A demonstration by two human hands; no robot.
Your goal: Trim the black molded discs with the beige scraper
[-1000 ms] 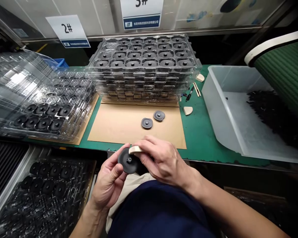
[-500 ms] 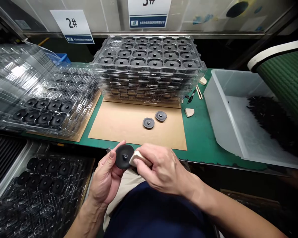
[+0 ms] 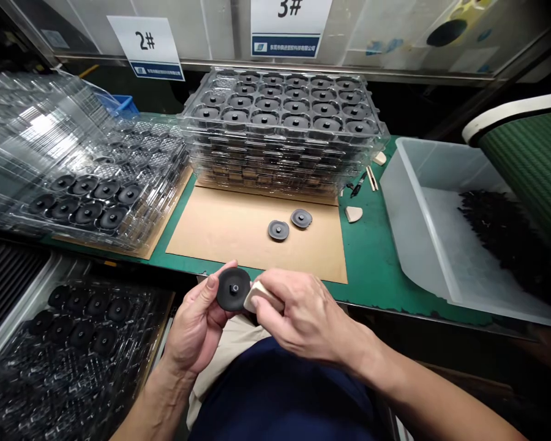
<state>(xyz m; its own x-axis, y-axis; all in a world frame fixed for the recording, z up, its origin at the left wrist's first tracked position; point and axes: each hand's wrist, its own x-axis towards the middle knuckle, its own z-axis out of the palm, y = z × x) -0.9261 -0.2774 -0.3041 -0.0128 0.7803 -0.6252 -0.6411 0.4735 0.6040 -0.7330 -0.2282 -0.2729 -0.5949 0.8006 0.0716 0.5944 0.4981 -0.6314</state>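
My left hand (image 3: 197, 327) grips a black round disc (image 3: 232, 288) with a small hub in its middle, held upright over my lap by thumb and fingers. My right hand (image 3: 298, 315) is closed on a small beige wedge-shaped tool (image 3: 253, 296), and the tool's tip touches the disc's lower right edge. Two more black discs (image 3: 278, 230) (image 3: 301, 218) lie flat on the brown cardboard sheet (image 3: 229, 229) on the green table just beyond my hands.
A stack of clear trays full of black discs (image 3: 282, 131) stands at the back. A partly filled clear tray (image 3: 89, 199) lies at the left, another tray (image 3: 73, 343) sits below the table edge. A translucent bin (image 3: 422, 208) with black scraps is at the right. A spare beige wedge (image 3: 353, 214) lies on the mat.
The beige tool slid from the disc's top edge round to its lower right edge. Both hands and the disc stayed over my lap; the view tilted slightly.
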